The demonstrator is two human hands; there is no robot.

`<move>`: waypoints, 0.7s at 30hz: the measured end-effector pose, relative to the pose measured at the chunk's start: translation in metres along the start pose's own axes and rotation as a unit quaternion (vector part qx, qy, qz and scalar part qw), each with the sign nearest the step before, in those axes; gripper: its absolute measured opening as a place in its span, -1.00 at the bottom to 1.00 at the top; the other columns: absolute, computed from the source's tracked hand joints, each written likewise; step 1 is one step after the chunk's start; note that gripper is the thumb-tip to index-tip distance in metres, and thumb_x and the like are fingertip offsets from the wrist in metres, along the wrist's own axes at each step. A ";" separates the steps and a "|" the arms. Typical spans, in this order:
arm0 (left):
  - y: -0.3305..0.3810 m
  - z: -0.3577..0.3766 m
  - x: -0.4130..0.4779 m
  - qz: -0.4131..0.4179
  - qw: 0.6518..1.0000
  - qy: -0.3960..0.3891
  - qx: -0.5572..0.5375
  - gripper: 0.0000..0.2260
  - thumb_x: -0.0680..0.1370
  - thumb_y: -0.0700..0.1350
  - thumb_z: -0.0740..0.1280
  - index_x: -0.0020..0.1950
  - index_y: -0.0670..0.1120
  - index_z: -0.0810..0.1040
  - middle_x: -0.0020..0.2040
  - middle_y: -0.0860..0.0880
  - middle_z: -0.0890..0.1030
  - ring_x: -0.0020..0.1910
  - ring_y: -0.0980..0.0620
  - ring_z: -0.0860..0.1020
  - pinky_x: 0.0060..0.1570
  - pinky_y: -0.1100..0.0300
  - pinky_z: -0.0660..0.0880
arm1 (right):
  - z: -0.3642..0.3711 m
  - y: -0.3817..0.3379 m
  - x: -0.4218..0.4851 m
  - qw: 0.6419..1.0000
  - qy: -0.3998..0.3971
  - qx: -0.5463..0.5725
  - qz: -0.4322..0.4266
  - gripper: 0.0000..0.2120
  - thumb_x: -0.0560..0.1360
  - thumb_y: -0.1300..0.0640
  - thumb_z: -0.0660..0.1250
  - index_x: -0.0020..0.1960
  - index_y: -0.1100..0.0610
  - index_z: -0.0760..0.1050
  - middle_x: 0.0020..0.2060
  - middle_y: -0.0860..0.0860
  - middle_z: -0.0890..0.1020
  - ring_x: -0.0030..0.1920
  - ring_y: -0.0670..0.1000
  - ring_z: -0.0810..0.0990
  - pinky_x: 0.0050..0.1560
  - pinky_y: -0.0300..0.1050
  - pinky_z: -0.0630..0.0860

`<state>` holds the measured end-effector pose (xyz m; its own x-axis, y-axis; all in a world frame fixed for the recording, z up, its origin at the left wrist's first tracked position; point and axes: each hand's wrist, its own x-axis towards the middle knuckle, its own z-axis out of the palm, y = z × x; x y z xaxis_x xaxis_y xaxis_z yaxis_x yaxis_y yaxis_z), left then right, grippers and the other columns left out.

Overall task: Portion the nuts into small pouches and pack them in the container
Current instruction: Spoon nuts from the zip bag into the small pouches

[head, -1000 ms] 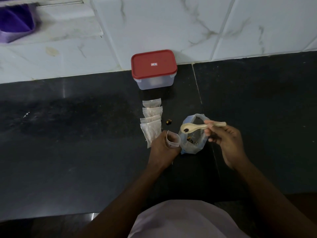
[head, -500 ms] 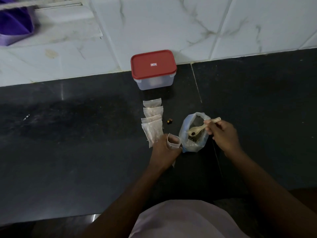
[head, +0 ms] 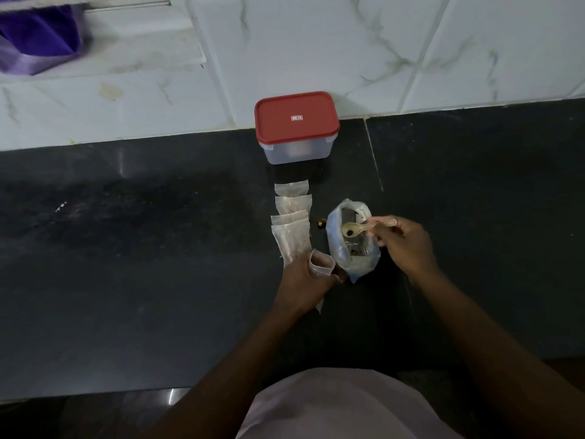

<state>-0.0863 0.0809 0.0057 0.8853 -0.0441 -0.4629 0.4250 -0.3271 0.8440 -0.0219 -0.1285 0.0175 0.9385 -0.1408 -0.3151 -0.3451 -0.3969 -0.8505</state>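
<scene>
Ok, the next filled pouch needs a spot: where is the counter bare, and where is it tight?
Bare: the counter left of the row of pouches, and right of the right hand. Tight: the gap between the pouches and the nut bag, where a loose nut lies and the left hand holds an open pouch.

Left hand (head: 305, 280) curled round pouch (head: 322, 263), right hand (head: 403, 245) seemingly pinching spoon (head: 354, 229), both forearms extended

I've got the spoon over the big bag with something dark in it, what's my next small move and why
Probably carry the spoon across and tip it into the pouch your left hand holds: its bowl carries a dark piece above the big bag, and the pouch mouth stands open.
</scene>
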 end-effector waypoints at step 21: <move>0.004 -0.019 -0.002 0.158 0.987 0.029 -0.007 -0.48 0.36 -0.17 0.56 0.20 -0.03 0.38 0.11 0.03 0.57 0.06 0.18 0.59 -0.04 0.30 0.54 | 0.042 -0.041 -0.071 0.995 -0.081 -0.030 -0.056 -0.70 0.41 -0.03 0.59 0.10 -0.09 0.63 -0.11 -0.15 0.69 -0.11 -0.24 0.63 -0.15 -0.41 0.51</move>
<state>-0.0834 0.0973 0.0149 0.9832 -0.0876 -0.1602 0.1284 -0.2918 0.9478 -0.0749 -0.0643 0.0571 0.9560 0.0540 -0.2882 -0.2332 -0.4560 -0.8589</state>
